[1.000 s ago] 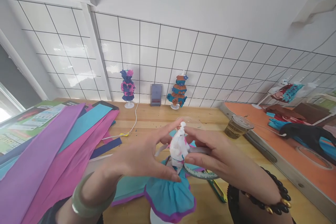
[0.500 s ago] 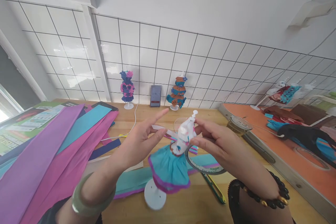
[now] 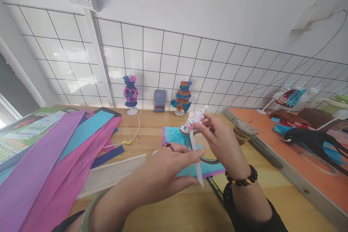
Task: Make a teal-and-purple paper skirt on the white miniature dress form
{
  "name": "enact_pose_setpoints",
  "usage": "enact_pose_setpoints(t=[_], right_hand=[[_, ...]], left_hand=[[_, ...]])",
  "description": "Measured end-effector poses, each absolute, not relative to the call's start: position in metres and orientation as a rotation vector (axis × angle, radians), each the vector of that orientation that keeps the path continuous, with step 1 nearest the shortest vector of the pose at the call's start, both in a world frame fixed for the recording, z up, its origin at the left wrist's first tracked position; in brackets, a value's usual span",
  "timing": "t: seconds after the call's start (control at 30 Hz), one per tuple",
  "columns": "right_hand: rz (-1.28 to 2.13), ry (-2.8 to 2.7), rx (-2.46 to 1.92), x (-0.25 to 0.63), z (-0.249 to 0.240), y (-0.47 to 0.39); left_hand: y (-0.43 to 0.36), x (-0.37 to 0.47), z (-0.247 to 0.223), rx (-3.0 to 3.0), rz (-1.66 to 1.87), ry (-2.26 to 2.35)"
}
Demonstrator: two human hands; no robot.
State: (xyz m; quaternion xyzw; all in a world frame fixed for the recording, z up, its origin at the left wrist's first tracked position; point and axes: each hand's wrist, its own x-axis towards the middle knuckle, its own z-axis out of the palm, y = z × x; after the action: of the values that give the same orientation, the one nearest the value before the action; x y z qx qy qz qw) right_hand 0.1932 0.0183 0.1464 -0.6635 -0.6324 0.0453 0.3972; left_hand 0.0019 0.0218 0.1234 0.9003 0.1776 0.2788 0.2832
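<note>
the right hand (image 3: 219,137) pinches a small, white, turquoise-skirted mannequin (image 3: 195,118); toward seven o'clock, the left hand (image 3: 171,166) spreads loosely around a white tape strip (image 3: 199,174).

Small craft workshop: fabric strips (image 3: 46,163), dressed miniature mannequins (image 3: 131,96), wooden worktable (image 3: 168,214).

On the surface (image 3: 157,210), one miniature dress form (image 3: 131,94) stands back left and another (image 3: 181,98) to its right, a phone (image 3: 160,100) between them, the tiled wall (image 3: 152,40) behind. Nearer, a tilted dress form (image 3: 194,119) lies in the right hand (image 3: 217,130), the left hand (image 3: 176,165) before it. Fabric strips (image 3: 40,174) heap far left; a cup (image 3: 245,132) is right of the right hand.
</note>
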Motion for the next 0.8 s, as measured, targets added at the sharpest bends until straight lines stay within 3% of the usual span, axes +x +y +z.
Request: enact_pose_setpoints(t=[0.1,0.23,0.53,0.8], right_hand=[[0.125,-1.605,-1.704,0.194,0.147,0.019],[0.143,-1.655,-1.678,0.186,0.149,0.014],[0.308,-1.685,-1.571,0.158,0.144,0.004],[0.488,-1.641,-1.490,0.155,0.143,0.002]], left_hand=[[0.030,-0.007,0.128,2.179,0.876,0.516],[0.046,-0.010,0.129,2.055,1.209,0.983],[0.044,0.003,0.122,2.105,1.037,1.119],[0.051,-0.005,0.125,2.057,1.141,1.186]])
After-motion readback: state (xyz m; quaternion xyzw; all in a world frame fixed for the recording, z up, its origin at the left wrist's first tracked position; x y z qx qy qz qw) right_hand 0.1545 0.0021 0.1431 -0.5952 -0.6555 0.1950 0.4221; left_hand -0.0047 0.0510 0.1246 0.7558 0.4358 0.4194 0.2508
